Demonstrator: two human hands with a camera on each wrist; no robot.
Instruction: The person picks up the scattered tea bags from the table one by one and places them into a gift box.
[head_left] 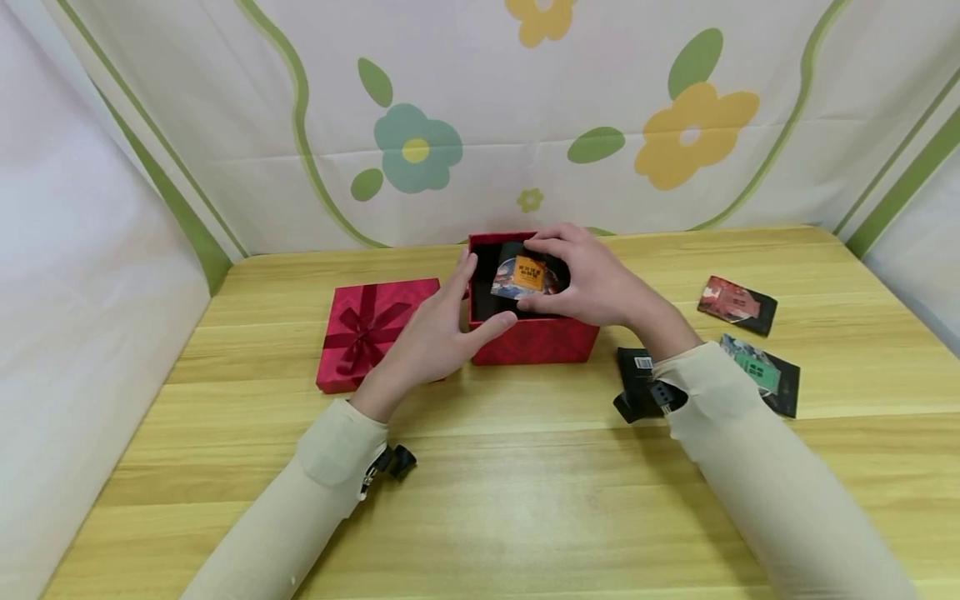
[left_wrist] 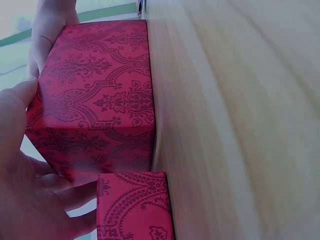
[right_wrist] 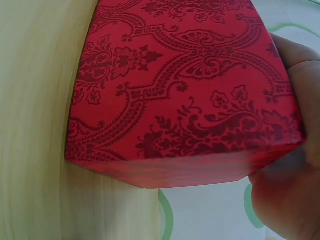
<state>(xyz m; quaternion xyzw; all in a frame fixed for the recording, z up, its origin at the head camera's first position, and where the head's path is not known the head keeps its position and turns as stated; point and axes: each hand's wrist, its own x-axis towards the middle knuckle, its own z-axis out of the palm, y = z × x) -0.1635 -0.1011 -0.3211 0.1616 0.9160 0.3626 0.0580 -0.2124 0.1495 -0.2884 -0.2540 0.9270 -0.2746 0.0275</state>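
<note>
A red box [head_left: 534, 340] stood open on the wooden table [head_left: 525, 483], near its far edge, with a black lining showing inside. The right hand [head_left: 592, 283] was over the box's opening, its thumb and fingers pinching a small packet [head_left: 521, 277] with an orange label, held at the mouth of the box and partly inside it. The left hand [head_left: 435, 333] lay against the box's left front corner, thumb along the front rim and fingers up the left side, lightly curled about the wall. From the left wrist view the box's patterned side [left_wrist: 95, 95] filled the frame, with the left palm [left_wrist: 20, 190] close beside it and the lid's edge [left_wrist: 132, 205] below. The right wrist view showed the same patterned wall [right_wrist: 185, 95] with part of the right hand [right_wrist: 292, 165] at its edge. The lid [head_left: 371, 329], red with a dark ribbon bow, lay flat just left of the box, partly under the left hand. To the right of the box three more dark packets lay on the table: one [head_left: 737, 305] farther back, one [head_left: 765, 371] nearer, and one [head_left: 636, 367] partly hidden by the right wrist.
</note>
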